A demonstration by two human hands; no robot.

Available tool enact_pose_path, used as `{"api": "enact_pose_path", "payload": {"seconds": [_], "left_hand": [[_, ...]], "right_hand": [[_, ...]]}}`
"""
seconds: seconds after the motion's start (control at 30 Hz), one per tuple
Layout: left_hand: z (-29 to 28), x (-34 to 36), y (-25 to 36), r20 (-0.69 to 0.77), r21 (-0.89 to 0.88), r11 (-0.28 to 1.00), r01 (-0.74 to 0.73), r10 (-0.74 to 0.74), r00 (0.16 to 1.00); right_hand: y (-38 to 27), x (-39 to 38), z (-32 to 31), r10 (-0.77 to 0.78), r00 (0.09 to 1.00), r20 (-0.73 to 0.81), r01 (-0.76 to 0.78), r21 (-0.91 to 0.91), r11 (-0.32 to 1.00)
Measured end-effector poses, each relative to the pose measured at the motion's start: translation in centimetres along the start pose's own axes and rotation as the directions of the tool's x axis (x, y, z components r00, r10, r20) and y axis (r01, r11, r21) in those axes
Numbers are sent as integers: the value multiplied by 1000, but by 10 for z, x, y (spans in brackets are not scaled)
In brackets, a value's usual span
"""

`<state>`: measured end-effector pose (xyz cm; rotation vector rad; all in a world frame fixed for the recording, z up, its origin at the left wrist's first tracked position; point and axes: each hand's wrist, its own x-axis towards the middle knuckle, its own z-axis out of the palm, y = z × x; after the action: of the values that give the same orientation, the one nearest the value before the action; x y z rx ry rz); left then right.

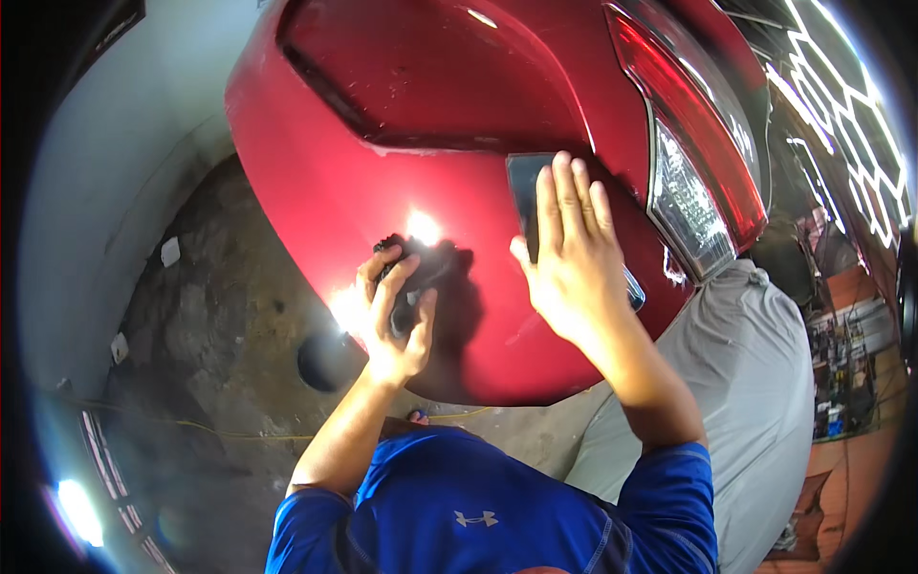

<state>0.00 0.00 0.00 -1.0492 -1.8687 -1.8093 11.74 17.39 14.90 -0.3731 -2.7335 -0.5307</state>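
Clamps black object (417,283) inside curled left hand (392,320); lays right hand (576,244), fingers straight, over dark plate (524,184) against red panel (512,325).

Right fingers (568,196) partly hide a dark flat piece (525,182); the view's top edge crops the red car (459,187).

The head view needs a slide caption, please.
Left hand holding black object, right hand flat over dark piece, against red bodywork.
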Motion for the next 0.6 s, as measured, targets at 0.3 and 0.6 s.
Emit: {"api": "enact_pose_path", "payload": {"seconds": [0.3, 0.6], "left_hand": [[-4, -6, -32, 57, -210, 975, -71, 84, 995], [-5, -5, -50, 147, -132, 960, -246, 265, 953]], "right_hand": [[-28, 7, 6, 209, 978, -14, -209, 16, 978], [-43, 0, 1, 236, 970, -51, -233, 70, 970]]}}
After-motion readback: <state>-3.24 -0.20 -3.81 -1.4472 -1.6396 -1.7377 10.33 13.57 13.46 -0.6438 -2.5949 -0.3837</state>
